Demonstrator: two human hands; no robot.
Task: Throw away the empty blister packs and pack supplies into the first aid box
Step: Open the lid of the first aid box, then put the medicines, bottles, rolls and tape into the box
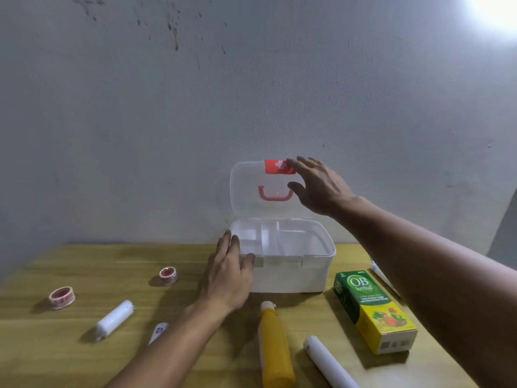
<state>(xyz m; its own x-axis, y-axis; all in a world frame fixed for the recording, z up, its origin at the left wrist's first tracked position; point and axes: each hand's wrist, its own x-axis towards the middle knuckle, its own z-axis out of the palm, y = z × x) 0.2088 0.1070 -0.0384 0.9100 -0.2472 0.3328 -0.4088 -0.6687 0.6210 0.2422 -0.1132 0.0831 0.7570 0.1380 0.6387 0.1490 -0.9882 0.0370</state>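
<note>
Yellow plastic marks the nearest thing, a bottle (pixel 275 348) lying along the bottom centre of the frame on the wooden table (pixel 84 264), with a white roll (pixel 328 362) just right of it. A green and yellow OB herbal carton (pixel 373 309) lies at lower right. At lower left lie another white roll (pixel 114 320), a small tube (pixel 159 331) and two rolls of red-printed tape (pixel 62 297) (pixel 168 275). In the middle, the left hand (pixel 228 273) rests with spread fingers against the left front corner of the white first aid box (pixel 291 275), not gripping it. The box's compartments look empty. Farther back, the right hand (pixel 319 186) is open, fingers touching the raised clear lid (pixel 246 189) beside its red latch (pixel 275 166) and red handle (pixel 275 194).
</note>
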